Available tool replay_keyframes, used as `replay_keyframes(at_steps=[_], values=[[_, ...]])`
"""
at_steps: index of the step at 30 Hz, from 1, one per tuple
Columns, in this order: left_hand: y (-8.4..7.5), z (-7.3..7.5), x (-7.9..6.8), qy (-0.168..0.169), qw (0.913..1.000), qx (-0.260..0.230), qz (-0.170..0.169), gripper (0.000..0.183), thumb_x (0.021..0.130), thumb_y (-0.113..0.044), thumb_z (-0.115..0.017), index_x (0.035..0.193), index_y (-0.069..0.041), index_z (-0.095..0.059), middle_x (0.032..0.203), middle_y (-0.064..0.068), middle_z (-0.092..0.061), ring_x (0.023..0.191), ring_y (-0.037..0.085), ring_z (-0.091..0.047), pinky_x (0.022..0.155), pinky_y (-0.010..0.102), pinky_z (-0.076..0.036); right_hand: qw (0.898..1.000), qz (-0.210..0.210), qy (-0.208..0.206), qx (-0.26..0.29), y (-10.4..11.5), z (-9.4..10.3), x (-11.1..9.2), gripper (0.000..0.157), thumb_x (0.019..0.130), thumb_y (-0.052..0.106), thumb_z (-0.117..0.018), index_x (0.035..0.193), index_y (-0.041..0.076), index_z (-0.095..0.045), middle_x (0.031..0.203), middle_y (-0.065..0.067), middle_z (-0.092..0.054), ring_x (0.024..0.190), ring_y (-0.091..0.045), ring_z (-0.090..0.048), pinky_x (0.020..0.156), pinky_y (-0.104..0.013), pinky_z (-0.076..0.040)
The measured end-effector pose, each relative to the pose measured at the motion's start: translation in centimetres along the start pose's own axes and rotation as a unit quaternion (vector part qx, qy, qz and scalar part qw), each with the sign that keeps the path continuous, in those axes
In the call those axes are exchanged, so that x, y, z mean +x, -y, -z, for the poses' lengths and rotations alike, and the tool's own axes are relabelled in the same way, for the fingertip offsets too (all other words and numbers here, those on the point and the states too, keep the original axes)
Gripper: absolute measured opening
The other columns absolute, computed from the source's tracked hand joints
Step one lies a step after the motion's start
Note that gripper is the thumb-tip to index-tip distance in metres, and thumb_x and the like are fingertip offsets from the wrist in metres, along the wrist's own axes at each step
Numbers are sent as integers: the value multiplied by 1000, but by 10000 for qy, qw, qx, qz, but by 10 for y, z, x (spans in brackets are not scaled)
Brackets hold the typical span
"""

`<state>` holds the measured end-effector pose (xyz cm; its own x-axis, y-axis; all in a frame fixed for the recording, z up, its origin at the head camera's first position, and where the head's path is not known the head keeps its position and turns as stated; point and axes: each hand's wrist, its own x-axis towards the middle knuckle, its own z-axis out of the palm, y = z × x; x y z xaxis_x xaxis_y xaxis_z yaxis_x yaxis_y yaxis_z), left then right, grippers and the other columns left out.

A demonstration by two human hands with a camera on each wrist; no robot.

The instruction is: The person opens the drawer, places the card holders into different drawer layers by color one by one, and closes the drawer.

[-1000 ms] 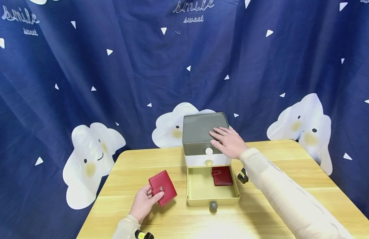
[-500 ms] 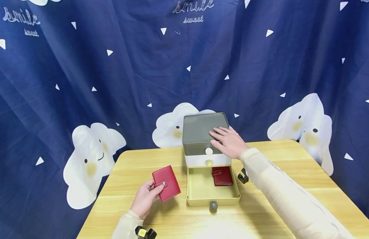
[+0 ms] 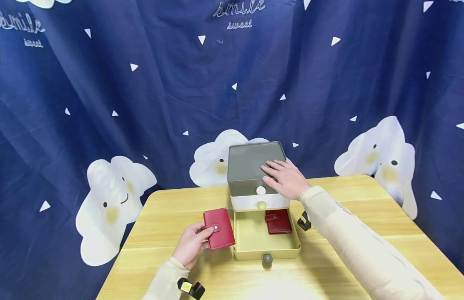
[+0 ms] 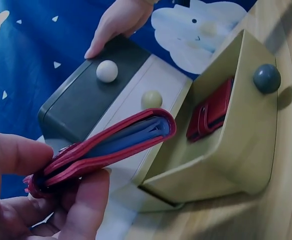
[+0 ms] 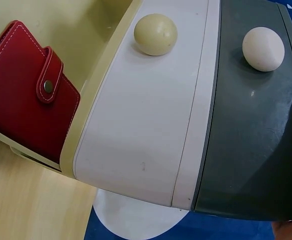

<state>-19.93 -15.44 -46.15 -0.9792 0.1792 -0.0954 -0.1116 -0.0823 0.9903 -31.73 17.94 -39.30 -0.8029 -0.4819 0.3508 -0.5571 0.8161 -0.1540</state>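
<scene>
My left hand [image 3: 194,243] pinches a red snap-strap wallet [image 3: 219,229] between thumb and fingers, just left of the pulled-out bottom drawer [image 3: 250,253]. In the left wrist view this wallet [image 4: 105,145] appears edge-on, with bluish sleeves inside its fold. A second red wallet [image 3: 278,222] lies in the drawer's back right part; its strap and snap show in the right wrist view. On the grey top of the small drawer cabinet [image 3: 244,160] my right hand [image 3: 286,179] rests with straight fingers.
Above the yellow drawer, the white drawer [image 3: 244,203] and the grey one stay pushed in, each with a round knob. The wooden table [image 3: 171,216] reaches back to a blue curtain [image 3: 171,83] printed with clouds.
My left hand has carried its wallet rightward, up to the drawer's left side, turning it slightly. The right hand stays on the cabinet top. The head view has shifted slightly.
</scene>
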Motion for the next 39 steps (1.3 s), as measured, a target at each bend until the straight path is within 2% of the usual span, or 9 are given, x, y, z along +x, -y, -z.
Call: replay_keyframes(at_steps=[11,18,25,31,39], values=[[-1,-23,12,125,9999,85,83,39,94,-10,-57,120,18,-50,101,15,-62,85,22,-66,74,33,-57,10000,-38,30,-1,2,3,-1,55,101,51,-36,143,18,-48,148,-7,-42,138,-32,-33,113,-57,-15],[-2,-35,18,288,9994,156,63,38,94,-8,-56,122,17,-47,101,17,-65,87,25,-68,75,37,-57,10000,-29,27,28,3,2,0,56,101,51,-35,143,17,-48,148,-8,-42,139,-32,-32,113,-58,-13],[-1,-49,26,387,9990,204,115,38,94,-6,-55,123,15,-46,101,18,-66,87,29,-69,72,39,-58,10000,-58,27,26,4,2,1,56,101,52,-35,143,18,-48,148,-7,-42,139,-33,-32,112,-58,-16],[5,-58,32,350,9987,285,219,33,92,-3,-56,119,14,-48,94,16,-66,84,29,-70,70,40,-58,9999,-85,116,93,7,3,0,57,101,53,-34,144,18,-47,150,-8,-40,139,-33,-30,113,-57,-15],[9,-73,38,166,9978,616,200,29,89,-1,-58,114,12,-51,87,14,-61,75,22,-68,67,39,-59,9998,-124,99,126,7,4,-1,57,101,53,-34,144,17,-47,149,-8,-40,140,-33,-30,114,-56,-13]])
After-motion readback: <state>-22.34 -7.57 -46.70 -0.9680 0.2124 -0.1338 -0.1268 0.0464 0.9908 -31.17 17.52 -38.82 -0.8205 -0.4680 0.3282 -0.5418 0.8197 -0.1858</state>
